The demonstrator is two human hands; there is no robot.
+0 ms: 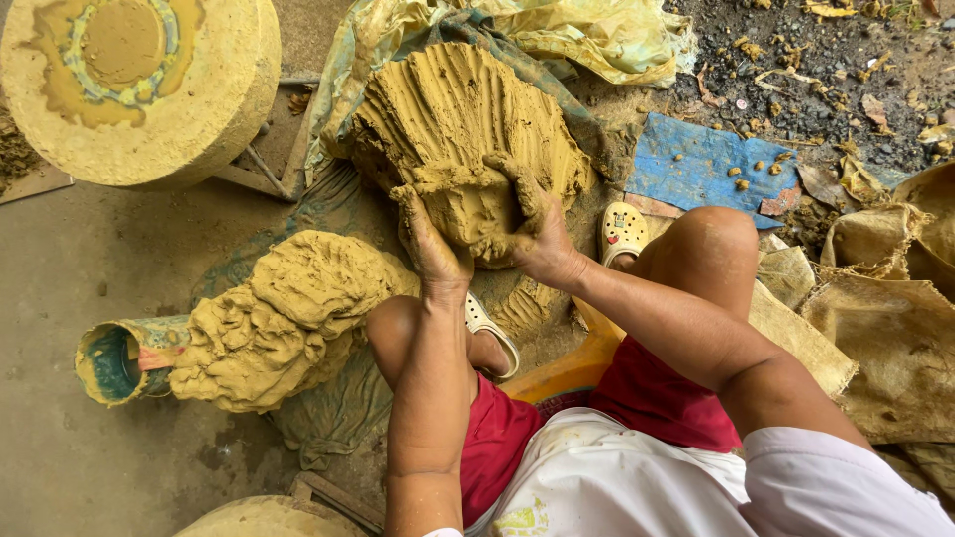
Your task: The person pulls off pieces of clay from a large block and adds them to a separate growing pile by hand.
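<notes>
A big mound of wet yellow-brown clay [458, 119] with finger grooves sits on the ground in front of me. Both hands dig into its near side. My left hand [430, 244] grips the left of a lump [473, 209] being pulled off; my right hand [537, 234] wraps its right side, fingers sunk in clay. A second heap of torn clay [284, 318] lies to the left, against a rolled green tube [119, 360].
A round clay-coated wheel [139, 85] stands at the top left. Plastic sheeting [587, 35] lies behind the mound, a blue sheet scrap [696, 164] and burlap sacks [885, 328] to the right. My knees, white clogs [623, 231] and a yellow stool [572, 368] are below.
</notes>
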